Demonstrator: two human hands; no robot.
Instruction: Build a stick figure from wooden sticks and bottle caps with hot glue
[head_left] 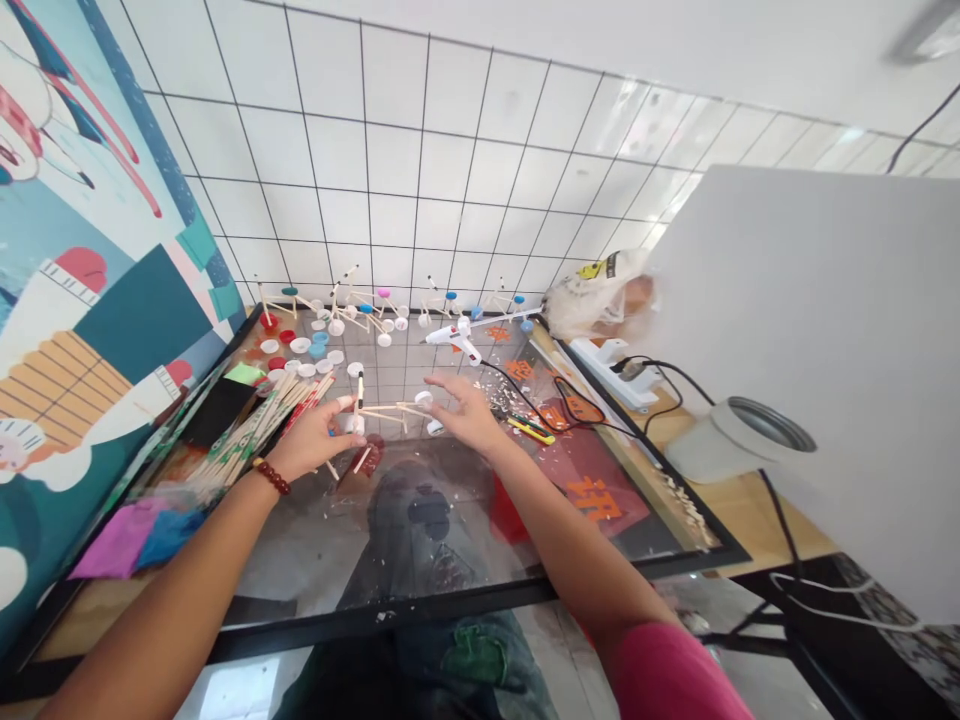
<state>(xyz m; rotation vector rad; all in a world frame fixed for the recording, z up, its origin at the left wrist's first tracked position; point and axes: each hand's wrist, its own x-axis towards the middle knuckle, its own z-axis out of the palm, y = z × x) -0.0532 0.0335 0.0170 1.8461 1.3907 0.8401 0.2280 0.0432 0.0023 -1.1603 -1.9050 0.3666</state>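
Observation:
My left hand (311, 442), with a beaded bracelet at the wrist, is closed on a small frame of wooden sticks (382, 410). The frame has an upright dark-tipped stick (361, 388) and a white cap at the left fingertips. At the frame's right end, a white bottle cap (424, 399) sits between the thumb and index finger of my right hand (466, 412). Those fingers are curved around the cap; the exact contact is small and hard to see. Loose short sticks (363, 459) lie below the left hand.
Finished-looking stick-and-cap models (367, 308) line the back edge. A white glue gun (456, 338) lies behind my right hand, its cord running right. Bundled sticks (251, 430) and loose caps (300, 345) are at left. A yellow utility knife (531, 430) and power strip (615, 372) are at right.

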